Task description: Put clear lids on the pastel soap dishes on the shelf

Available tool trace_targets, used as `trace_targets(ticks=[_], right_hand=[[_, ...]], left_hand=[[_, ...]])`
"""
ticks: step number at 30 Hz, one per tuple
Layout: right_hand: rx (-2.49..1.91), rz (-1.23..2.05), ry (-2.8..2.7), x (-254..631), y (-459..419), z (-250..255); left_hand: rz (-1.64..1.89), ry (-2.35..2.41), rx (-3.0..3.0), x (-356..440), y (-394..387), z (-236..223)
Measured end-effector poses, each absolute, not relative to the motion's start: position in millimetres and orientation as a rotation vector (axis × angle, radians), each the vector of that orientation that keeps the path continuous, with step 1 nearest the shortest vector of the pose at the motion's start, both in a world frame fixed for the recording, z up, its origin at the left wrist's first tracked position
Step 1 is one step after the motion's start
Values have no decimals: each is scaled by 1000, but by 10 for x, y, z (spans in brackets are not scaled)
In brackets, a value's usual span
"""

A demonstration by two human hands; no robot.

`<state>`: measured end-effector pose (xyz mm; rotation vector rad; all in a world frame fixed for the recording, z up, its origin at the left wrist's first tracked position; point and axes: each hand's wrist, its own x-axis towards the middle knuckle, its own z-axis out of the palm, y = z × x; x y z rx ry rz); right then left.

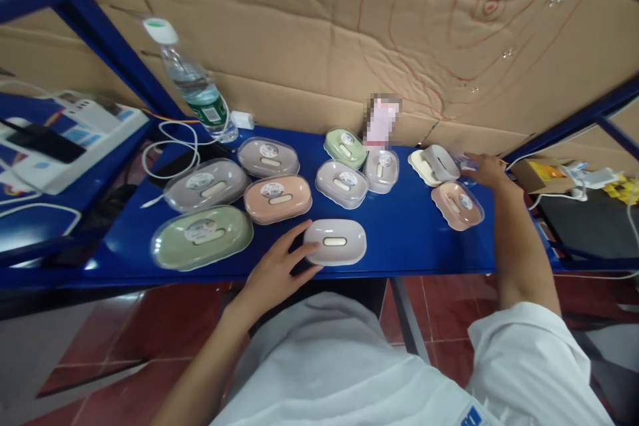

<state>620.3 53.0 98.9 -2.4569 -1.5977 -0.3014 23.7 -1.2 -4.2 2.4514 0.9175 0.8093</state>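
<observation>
A pale lilac-grey soap box (344,251) with a cream oval piece in its lid lies near the table's front edge. My left hand (279,269) grips its left end, fingers on top and thumb along the near side. At the back right, my right hand (486,170) reaches down, its fingers against a clear plastic piece (466,164) whose shape is partly hidden. Just left of that hand, a grey soap box part (442,163) leans on a cream one (423,168). In front of them is a peach soap box (456,206) with a round label.
Several labelled soap boxes under clear covers stand left and centre, including a green one (202,237) and a peach one (277,200). A water bottle (200,90) and white cable (170,146) are behind. A cardboard wall (279,33) closes the back; blue frame posts flank the table.
</observation>
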Motion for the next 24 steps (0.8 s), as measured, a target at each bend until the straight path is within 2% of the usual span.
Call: trace_targets(ticks=[7,11,14,17,20,24], right_hand=[[-2536,-33,-1305,6278,304,860],[-2432,-218,-1196,6068,87,962],[-1982,-402,-1409,5344,-310,939],[-1604,-150,-1850,4255,-762,725],[-1494,-44,-2102,3341,-988,447],[-1520,15,-2230,2855,-886,277]], left_hand=[[785,907,2461,235,-17,-33],[797,916,2456,235,-23,-20],[764,934,2395,240,-21,-8],[724,957,2299,244,-17,5],[700,965,2239,242,-20,19],[646,969,2197,233,-30,42]])
